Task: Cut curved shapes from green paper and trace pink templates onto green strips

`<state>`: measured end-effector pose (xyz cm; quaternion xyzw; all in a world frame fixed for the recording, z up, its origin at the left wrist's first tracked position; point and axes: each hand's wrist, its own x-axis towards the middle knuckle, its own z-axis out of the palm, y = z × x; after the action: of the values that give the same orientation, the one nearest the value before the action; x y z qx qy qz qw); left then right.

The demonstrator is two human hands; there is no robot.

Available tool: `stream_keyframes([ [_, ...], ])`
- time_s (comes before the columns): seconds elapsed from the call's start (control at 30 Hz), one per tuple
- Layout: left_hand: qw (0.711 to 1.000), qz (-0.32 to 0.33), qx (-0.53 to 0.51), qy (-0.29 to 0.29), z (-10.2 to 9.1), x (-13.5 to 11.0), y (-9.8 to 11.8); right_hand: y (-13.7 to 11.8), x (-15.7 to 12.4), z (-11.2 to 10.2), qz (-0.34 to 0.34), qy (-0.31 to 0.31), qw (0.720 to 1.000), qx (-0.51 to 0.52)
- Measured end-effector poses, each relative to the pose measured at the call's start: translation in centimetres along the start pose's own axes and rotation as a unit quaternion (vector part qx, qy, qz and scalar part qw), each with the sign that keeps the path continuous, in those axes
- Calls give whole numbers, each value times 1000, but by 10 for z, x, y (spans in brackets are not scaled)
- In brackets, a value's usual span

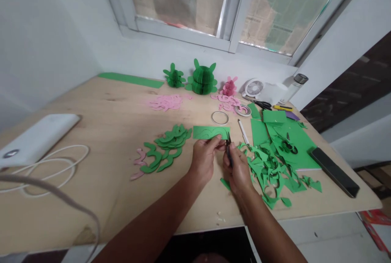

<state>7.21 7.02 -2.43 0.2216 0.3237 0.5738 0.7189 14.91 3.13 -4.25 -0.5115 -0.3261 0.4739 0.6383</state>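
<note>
My left hand (204,155) pinches the lower edge of a green paper strip (200,132) between thumb and fingers. A wavy outline runs along the strip. In my right hand (240,169) is a pair of dark scissors (229,151), its blades at the strip's right end; the fingers hide much of the handles. Left of the hands lies a pile of wavy green paper cutouts (174,139), with a few pink cutouts (139,157) beside it. Curled green paper scraps (269,169) are heaped to the right of my right hand.
Green and pink paper figures (203,79) stand at the back, near a small white fan (254,88) and a bottle (295,88). A white pen (243,132), tape roll (242,110) and phone (334,171) lie right. A white power bank (39,136) with cable lies left.
</note>
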Motion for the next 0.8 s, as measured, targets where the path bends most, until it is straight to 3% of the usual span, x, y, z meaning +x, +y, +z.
stream_keyframes([
  [0.8,1000,-4,-3,6,0,-3,1,-1,0,3,31,6,999,30],
])
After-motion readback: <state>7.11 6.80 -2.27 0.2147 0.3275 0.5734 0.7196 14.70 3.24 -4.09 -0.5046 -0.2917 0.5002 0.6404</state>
